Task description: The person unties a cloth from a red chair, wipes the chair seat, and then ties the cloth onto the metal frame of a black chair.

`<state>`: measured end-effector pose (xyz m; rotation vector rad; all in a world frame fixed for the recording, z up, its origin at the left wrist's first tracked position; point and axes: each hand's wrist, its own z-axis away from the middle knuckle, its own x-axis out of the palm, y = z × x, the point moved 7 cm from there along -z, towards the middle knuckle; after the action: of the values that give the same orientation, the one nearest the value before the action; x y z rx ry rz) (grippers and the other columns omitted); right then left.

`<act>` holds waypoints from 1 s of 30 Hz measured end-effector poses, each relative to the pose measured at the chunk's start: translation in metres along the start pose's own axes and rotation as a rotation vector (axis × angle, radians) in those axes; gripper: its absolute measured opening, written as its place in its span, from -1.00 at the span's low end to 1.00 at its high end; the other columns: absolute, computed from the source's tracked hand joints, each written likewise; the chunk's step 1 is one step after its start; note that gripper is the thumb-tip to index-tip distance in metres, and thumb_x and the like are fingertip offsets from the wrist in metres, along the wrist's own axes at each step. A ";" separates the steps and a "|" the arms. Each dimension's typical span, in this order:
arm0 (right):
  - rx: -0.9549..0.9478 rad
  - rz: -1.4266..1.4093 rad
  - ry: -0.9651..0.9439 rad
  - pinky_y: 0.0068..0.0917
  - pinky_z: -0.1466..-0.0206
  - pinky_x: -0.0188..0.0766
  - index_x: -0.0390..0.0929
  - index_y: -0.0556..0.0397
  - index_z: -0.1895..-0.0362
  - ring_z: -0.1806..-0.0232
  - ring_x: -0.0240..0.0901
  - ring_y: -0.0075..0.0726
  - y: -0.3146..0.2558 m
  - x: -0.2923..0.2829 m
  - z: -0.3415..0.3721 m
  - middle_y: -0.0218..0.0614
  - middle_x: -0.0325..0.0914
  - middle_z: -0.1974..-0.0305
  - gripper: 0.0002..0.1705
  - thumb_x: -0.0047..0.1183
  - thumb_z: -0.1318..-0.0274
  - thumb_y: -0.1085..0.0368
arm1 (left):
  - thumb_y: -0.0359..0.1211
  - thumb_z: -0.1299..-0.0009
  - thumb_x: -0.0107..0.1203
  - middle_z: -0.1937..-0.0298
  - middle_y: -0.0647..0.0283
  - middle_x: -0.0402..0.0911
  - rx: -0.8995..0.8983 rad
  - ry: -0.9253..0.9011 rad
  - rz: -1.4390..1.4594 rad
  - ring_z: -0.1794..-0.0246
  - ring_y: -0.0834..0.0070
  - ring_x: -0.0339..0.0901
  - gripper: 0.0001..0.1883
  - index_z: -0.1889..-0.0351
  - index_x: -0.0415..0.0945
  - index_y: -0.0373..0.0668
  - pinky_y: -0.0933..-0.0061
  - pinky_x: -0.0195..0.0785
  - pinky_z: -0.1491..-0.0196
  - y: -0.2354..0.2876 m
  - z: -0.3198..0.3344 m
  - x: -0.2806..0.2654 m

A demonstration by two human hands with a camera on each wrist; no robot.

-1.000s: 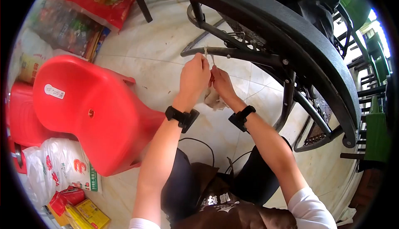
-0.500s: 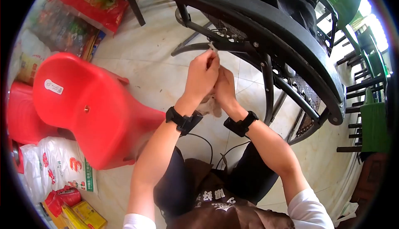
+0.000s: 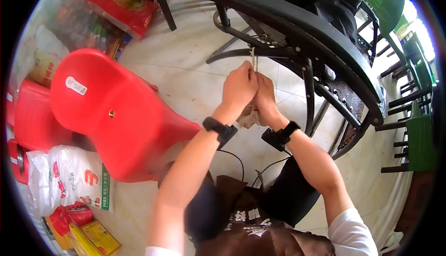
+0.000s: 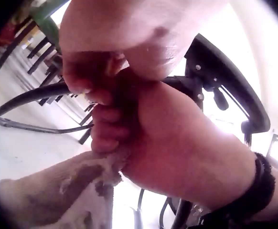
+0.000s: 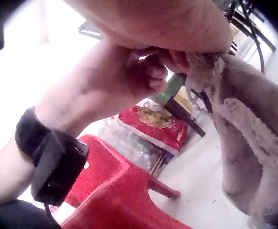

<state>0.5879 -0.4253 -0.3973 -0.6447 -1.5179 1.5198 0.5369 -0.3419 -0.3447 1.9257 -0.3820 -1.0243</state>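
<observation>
In the head view, a thin, pale strip of cloth [image 3: 253, 57] runs from the dark tube [image 3: 237, 53] of a folding lounge chair down to my two hands. My left hand [image 3: 239, 89] has its fingers curled around the strip just below the tube. Pressed against it on the right, my right hand [image 3: 266, 99] grips the same cloth lower down. A bunched, frayed greyish-beige cloth end [image 5: 246, 138] hangs from the right hand. The curled right-hand fingers [image 4: 105, 126] show in the left wrist view, under the left hand; the cloth inside both grips is hidden.
The chair's black curved armrest [image 3: 297, 21] arches over the frame at the right. A red plastic stool [image 3: 107, 112] stands left of my arms. White plastic bags [image 3: 69, 179] and a red package [image 3: 121, 5] lie farther left; green chairs [image 3: 420, 137] line the right.
One second ago the hands were slightly apart near the tube; now they are pressed together, a little lower beneath it. The head view has also shifted.
</observation>
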 end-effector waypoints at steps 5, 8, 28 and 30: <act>0.028 0.235 -0.054 -0.44 0.30 0.32 0.51 0.16 0.29 0.36 0.35 -0.52 0.036 -0.003 -0.018 -0.37 0.52 0.40 -0.71 -0.19 -0.34 0.24 | -0.31 -0.34 -0.04 0.41 -0.12 0.59 -0.108 0.018 0.019 0.35 -0.10 0.55 -0.78 0.32 0.53 -0.28 0.05 0.39 0.28 -0.029 -0.007 0.002; -0.293 0.617 -0.086 -0.38 0.28 0.39 0.54 0.19 0.24 0.32 0.50 -0.37 0.031 -0.006 -0.034 -0.27 0.61 0.37 -0.74 -0.06 -0.26 0.23 | -0.33 -0.32 -0.04 0.38 -0.11 0.62 -0.049 0.002 -0.157 0.31 -0.11 0.57 -0.77 0.35 0.55 -0.30 -0.04 0.44 0.19 -0.029 -0.024 0.015; -0.335 1.015 -0.140 -0.42 0.25 0.35 0.52 0.18 0.30 0.36 0.39 -0.50 0.017 -0.023 -0.075 -0.30 0.54 0.45 -0.70 -0.13 -0.37 0.22 | -0.26 -0.31 0.09 0.33 -0.07 0.66 -0.319 0.067 0.197 0.23 -0.02 0.63 -0.75 0.34 0.62 -0.27 0.06 0.48 0.13 -0.078 -0.027 0.042; -0.374 1.008 -0.108 -0.40 0.23 0.35 0.52 0.18 0.29 0.35 0.41 -0.45 0.022 -0.025 -0.077 -0.25 0.56 0.43 -0.70 -0.13 -0.37 0.21 | -0.25 -0.33 0.06 0.34 -0.06 0.66 -0.287 0.043 0.186 0.24 -0.02 0.63 -0.75 0.34 0.62 -0.25 0.06 0.48 0.14 -0.085 -0.028 0.049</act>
<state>0.6603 -0.4041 -0.4337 -1.7590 -1.6614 1.9973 0.5777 -0.3085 -0.4317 1.6205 -0.3612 -0.8635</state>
